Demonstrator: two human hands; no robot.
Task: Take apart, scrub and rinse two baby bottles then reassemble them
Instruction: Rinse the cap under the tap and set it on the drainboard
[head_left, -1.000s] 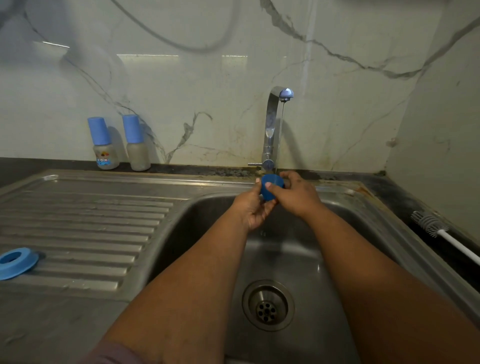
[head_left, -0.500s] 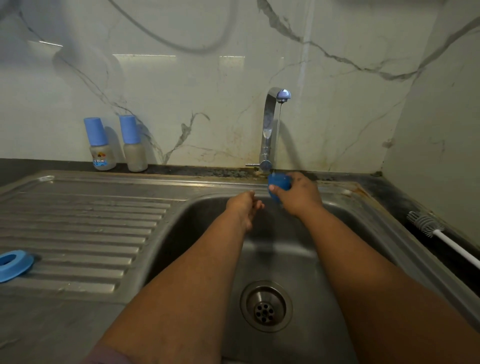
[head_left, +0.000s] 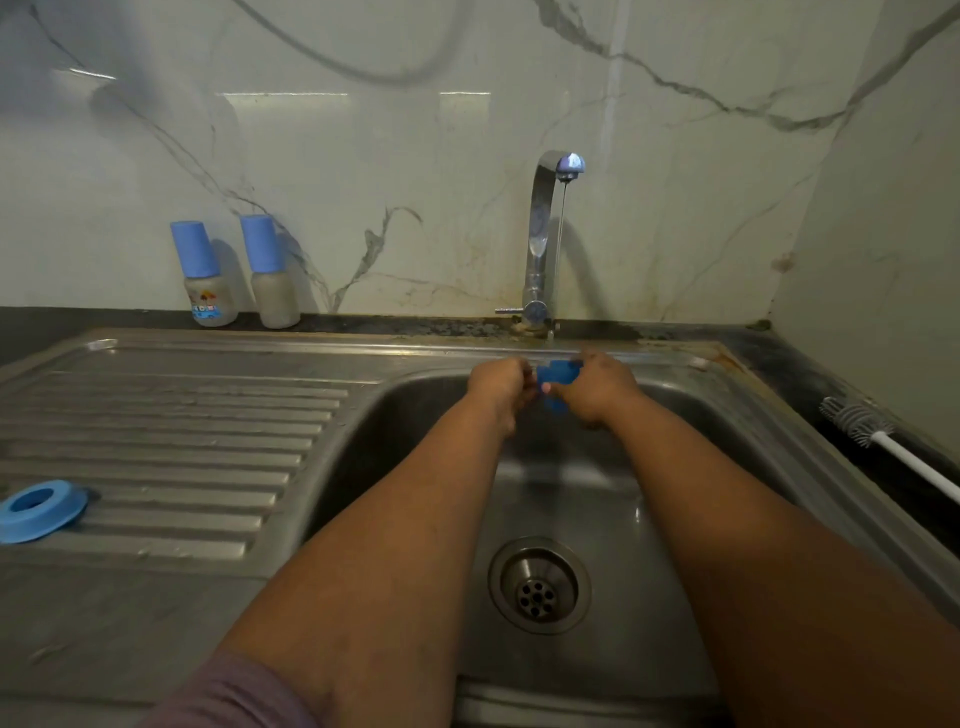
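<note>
Over the back of the steel sink (head_left: 727, 415), under a thin stream from the tap (head_left: 540, 234), both hands meet on a small blue bottle part (head_left: 556, 376). My right hand (head_left: 597, 389) grips it from the right. My left hand (head_left: 498, 387) pinches its left side with curled fingers. Two baby bottles with blue caps stand against the wall at the back left: one with a printed label (head_left: 205, 275), one plain (head_left: 270, 273). A blue screw ring (head_left: 39, 509) lies on the drainboard at the far left.
A bottle brush (head_left: 862, 423) with a white handle lies on the dark counter to the right of the sink. The ribbed drainboard (head_left: 171, 441) spreads out on the left. The drain (head_left: 538, 584) sits in the basin's middle.
My left hand, which had dropped away from the blue part half a second ago, has come back up to it. Both hands sit slightly farther back under the tap.
</note>
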